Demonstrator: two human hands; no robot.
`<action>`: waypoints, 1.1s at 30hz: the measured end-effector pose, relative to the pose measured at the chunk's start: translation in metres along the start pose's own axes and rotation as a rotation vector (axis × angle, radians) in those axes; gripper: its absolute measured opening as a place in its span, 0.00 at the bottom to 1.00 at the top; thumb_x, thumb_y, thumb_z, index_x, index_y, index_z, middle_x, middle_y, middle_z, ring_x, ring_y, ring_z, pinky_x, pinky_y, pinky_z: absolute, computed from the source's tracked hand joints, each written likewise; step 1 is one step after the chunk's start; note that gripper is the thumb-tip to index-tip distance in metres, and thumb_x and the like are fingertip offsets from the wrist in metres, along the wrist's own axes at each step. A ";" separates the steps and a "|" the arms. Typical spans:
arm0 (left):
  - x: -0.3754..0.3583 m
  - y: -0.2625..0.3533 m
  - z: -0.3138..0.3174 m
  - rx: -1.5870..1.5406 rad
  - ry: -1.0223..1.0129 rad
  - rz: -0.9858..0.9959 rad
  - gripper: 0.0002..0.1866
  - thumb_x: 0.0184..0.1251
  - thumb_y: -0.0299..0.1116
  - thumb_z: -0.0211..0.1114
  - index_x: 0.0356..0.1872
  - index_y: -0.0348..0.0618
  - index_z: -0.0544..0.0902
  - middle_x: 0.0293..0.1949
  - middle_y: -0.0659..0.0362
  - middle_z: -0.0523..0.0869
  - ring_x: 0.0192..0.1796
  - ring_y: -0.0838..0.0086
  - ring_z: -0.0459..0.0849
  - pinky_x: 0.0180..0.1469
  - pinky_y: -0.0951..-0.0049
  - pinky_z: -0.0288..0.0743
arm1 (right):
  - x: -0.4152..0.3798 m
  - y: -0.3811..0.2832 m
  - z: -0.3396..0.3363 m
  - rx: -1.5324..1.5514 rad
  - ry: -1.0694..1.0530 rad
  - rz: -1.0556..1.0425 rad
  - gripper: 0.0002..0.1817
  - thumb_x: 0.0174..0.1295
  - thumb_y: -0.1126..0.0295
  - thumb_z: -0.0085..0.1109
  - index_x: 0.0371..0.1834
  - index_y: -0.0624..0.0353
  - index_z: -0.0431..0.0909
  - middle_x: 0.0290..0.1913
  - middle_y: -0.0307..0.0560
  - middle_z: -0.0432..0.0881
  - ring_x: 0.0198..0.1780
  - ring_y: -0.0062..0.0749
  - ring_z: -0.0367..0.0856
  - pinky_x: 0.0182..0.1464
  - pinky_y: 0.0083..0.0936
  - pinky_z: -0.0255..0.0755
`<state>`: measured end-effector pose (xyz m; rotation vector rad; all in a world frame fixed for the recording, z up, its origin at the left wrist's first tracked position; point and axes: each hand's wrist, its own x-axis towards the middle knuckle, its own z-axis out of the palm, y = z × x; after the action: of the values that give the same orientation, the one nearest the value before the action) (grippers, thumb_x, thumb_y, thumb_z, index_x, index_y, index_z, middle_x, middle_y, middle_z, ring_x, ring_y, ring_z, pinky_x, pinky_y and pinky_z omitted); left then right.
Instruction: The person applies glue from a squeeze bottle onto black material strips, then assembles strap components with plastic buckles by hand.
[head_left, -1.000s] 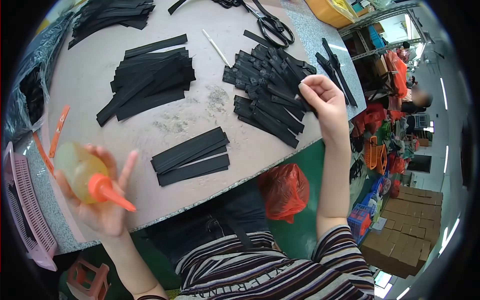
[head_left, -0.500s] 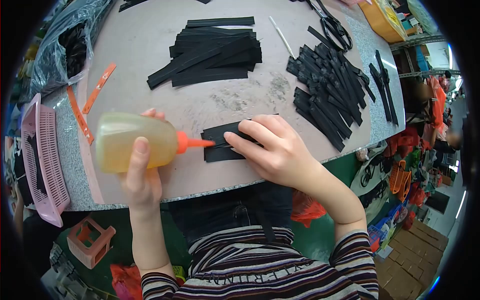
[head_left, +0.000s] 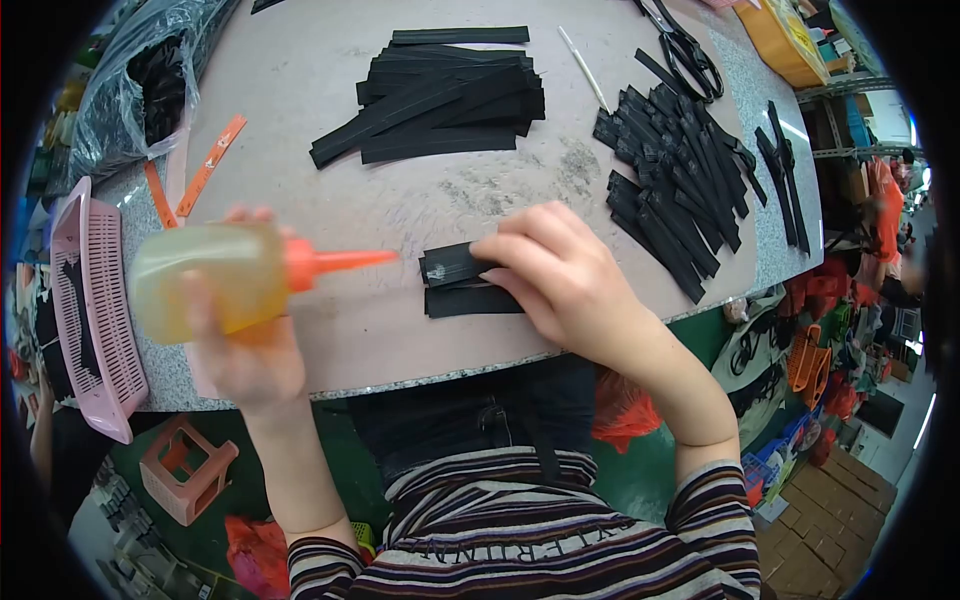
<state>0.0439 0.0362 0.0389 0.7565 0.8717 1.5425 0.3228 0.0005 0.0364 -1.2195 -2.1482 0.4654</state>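
My left hand (head_left: 248, 365) is wrapped around a squeeze bottle (head_left: 235, 275) of yellowish liquid, somewhat blurred, its red nozzle pointing right. The nozzle tip is apart from the black strips. Between the thumb and fingers of my right hand (head_left: 575, 275) is a black fabric strip (head_left: 452, 264), with a shiny wet-looking patch near its left end. Just below it, on the table, lies another black strip (head_left: 470, 302); my right fingers partly cover both.
A pile of black strips (head_left: 450, 105) lies at the back, and a second pile (head_left: 680, 180) to the right. Scissors (head_left: 690, 55), a white stick (head_left: 583, 65) and orange strips (head_left: 212, 165) lie on the table (head_left: 330, 220). A pink basket (head_left: 112, 300) sits at the left edge.
My left hand has drawn the bottle left, away from the strips. My right fingers now pinch the upper strip, whose left end shows a shiny patch. The view has shifted slightly.
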 end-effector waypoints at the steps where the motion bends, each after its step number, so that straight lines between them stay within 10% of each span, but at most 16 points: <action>1: 0.005 0.006 -0.003 -0.112 0.021 0.010 0.31 0.76 0.46 0.64 0.70 0.36 0.69 0.65 0.43 0.78 0.69 0.53 0.77 0.72 0.47 0.74 | 0.003 -0.002 -0.002 0.010 0.028 0.052 0.15 0.54 0.77 0.72 0.46 0.61 0.83 0.42 0.49 0.79 0.43 0.47 0.80 0.47 0.37 0.76; 5: 0.007 0.007 0.002 -0.395 -0.028 -0.175 0.32 0.75 0.54 0.63 0.68 0.40 0.72 0.64 0.46 0.79 0.69 0.55 0.77 0.72 0.41 0.72 | 0.003 0.004 -0.002 0.047 0.023 0.022 0.15 0.53 0.77 0.73 0.44 0.61 0.83 0.41 0.47 0.79 0.42 0.47 0.79 0.47 0.37 0.76; 14: 0.007 -0.028 0.025 -0.798 -0.311 -0.729 0.25 0.77 0.52 0.62 0.62 0.44 0.80 0.64 0.50 0.83 0.77 0.56 0.68 0.74 0.16 0.28 | -0.006 0.013 0.003 -0.032 0.043 -0.105 0.09 0.53 0.76 0.72 0.34 0.57 0.81 0.39 0.45 0.79 0.41 0.44 0.79 0.47 0.33 0.73; 16: 0.008 -0.031 0.027 -0.758 -0.362 -0.724 0.25 0.77 0.52 0.61 0.63 0.45 0.79 0.65 0.51 0.82 0.78 0.56 0.66 0.74 0.15 0.28 | -0.006 0.016 -0.003 0.115 0.135 -0.131 0.09 0.54 0.79 0.70 0.36 0.57 0.82 0.39 0.44 0.80 0.40 0.42 0.78 0.47 0.33 0.73; 21: 0.009 -0.026 0.024 -0.814 -0.353 -0.688 0.26 0.77 0.51 0.63 0.65 0.42 0.77 0.66 0.49 0.80 0.78 0.55 0.66 0.78 0.23 0.34 | -0.035 0.010 -0.109 0.398 0.469 0.551 0.05 0.68 0.78 0.66 0.44 0.62 0.85 0.38 0.37 0.87 0.38 0.14 0.81 0.43 0.13 0.75; 24: 0.016 -0.018 0.005 -0.834 -0.322 -0.556 0.27 0.77 0.49 0.63 0.66 0.39 0.76 0.66 0.47 0.78 0.77 0.54 0.68 0.81 0.33 0.43 | -0.080 0.054 -0.139 0.353 0.435 0.743 0.07 0.65 0.75 0.70 0.44 0.62 0.85 0.39 0.37 0.87 0.41 0.18 0.81 0.44 0.16 0.72; 27: 0.015 0.001 -0.014 -0.654 -0.226 -0.361 0.29 0.77 0.47 0.63 0.69 0.37 0.72 0.66 0.44 0.78 0.75 0.52 0.71 0.80 0.40 0.57 | -0.080 0.062 -0.115 -0.546 0.375 0.558 0.10 0.53 0.72 0.76 0.39 0.57 0.88 0.40 0.44 0.85 0.47 0.38 0.80 0.48 0.31 0.72; 33: -0.009 -0.006 0.013 0.273 -0.177 0.050 0.28 0.79 0.42 0.60 0.71 0.35 0.68 0.66 0.40 0.76 0.70 0.48 0.76 0.71 0.48 0.73 | -0.024 -0.009 -0.016 -0.208 0.047 -0.105 0.18 0.53 0.69 0.72 0.49 0.57 0.85 0.49 0.44 0.80 0.50 0.38 0.80 0.51 0.36 0.73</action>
<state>0.0596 0.0297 0.0406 1.1026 0.9466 1.3904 0.3369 -0.0244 0.0450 -1.2071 -2.2506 0.1698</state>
